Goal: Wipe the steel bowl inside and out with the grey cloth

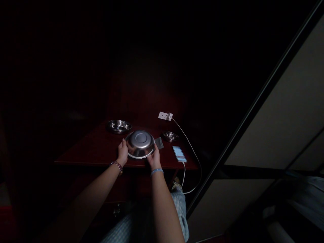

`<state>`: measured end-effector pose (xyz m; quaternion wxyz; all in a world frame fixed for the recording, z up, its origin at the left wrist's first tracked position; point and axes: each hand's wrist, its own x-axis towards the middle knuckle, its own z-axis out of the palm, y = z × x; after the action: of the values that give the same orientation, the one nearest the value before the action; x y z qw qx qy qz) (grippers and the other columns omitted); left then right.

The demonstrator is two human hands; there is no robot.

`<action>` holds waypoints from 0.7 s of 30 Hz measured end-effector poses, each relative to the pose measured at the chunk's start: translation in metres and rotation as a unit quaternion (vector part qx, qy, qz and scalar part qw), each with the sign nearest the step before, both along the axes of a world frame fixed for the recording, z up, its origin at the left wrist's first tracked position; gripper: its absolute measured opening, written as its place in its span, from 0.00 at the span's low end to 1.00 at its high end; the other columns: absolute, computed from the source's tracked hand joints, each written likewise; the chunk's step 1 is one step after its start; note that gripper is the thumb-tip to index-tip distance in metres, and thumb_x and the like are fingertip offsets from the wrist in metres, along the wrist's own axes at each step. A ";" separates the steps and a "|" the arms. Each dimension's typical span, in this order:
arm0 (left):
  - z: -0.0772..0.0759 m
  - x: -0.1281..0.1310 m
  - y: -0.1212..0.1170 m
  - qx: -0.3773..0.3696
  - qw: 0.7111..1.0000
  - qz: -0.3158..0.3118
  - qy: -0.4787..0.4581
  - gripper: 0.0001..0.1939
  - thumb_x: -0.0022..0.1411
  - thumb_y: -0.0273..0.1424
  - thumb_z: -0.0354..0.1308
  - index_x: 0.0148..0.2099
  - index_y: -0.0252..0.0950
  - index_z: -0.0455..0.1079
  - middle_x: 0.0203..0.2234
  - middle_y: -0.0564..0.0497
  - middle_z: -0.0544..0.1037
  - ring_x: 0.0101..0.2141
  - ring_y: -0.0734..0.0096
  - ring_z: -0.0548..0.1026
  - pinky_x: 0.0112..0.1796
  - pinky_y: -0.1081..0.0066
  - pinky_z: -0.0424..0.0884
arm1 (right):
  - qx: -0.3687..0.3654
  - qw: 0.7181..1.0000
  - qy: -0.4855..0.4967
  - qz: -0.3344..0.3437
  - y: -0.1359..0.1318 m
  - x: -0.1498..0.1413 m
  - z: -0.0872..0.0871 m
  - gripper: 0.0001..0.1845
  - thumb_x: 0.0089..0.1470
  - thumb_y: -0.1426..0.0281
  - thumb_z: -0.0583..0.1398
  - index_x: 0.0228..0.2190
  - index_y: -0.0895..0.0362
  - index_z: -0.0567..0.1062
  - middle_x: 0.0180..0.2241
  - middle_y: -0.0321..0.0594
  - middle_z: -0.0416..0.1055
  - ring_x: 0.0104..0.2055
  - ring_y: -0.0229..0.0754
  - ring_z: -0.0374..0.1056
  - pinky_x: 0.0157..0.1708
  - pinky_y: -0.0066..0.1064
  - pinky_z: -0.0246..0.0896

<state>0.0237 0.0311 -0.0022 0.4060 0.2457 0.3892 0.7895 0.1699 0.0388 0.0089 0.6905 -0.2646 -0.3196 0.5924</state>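
Both my hands grip an upside-down stainless steel bowl [140, 144] by its rim, its shiny base facing up. My left hand [123, 152] is closed on the left side of the rim. On the right side, my right hand [154, 156] holds it with the thumb along the edge and the fingers partly hidden beneath. Behind it to the left, a second steel bowl [118, 126] stands upright on the dark red table [88, 148]. A smaller steel bowl [170, 136] is at the right. Just right of the held bowl lies a flat grey object [159, 143].
A phone [179, 154] with a blurred screen lies near the table's right front edge. Its white cable [190, 145] runs from a wall outlet [165, 116] and loops below the table edge. A slanted panel [273, 101] rises at the right. The surroundings are very dark.
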 end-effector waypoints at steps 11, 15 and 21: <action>0.000 0.001 0.001 -0.012 0.998 0.036 0.051 0.20 0.66 0.44 0.47 0.31 0.36 0.69 0.31 0.45 0.78 0.33 0.67 0.75 0.39 0.69 0.70 | -0.002 0.998 0.062 0.017 -0.037 -0.002 0.035 0.40 0.56 0.38 0.42 0.48 0.53 0.74 0.42 0.45 0.78 0.48 0.49 0.73 0.49 0.49 0.69; 0.002 0.002 -0.001 -0.012 0.998 0.037 0.049 0.20 0.66 0.43 0.48 0.32 0.34 0.70 0.32 0.44 0.79 0.34 0.67 0.75 0.39 0.68 0.71 | -0.017 0.997 0.072 0.009 -0.029 0.002 0.030 0.29 0.60 0.49 0.47 0.43 0.54 0.76 0.39 0.44 0.79 0.47 0.48 0.73 0.50 0.49 0.67; -0.002 0.001 0.003 -0.011 0.996 0.041 0.081 0.22 0.64 0.49 0.49 0.30 0.36 0.69 0.27 0.47 0.77 0.32 0.66 0.75 0.39 0.67 0.71 | 0.011 1.000 0.004 -0.015 -0.024 0.000 0.027 0.21 0.59 0.58 0.54 0.51 0.52 0.71 0.47 0.42 0.76 0.48 0.46 0.73 0.48 0.46 0.70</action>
<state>0.0246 0.0338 -0.0043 0.3429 0.2884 0.4393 0.7787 0.1702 0.0150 0.0362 0.7038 -0.2592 -0.3194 0.5793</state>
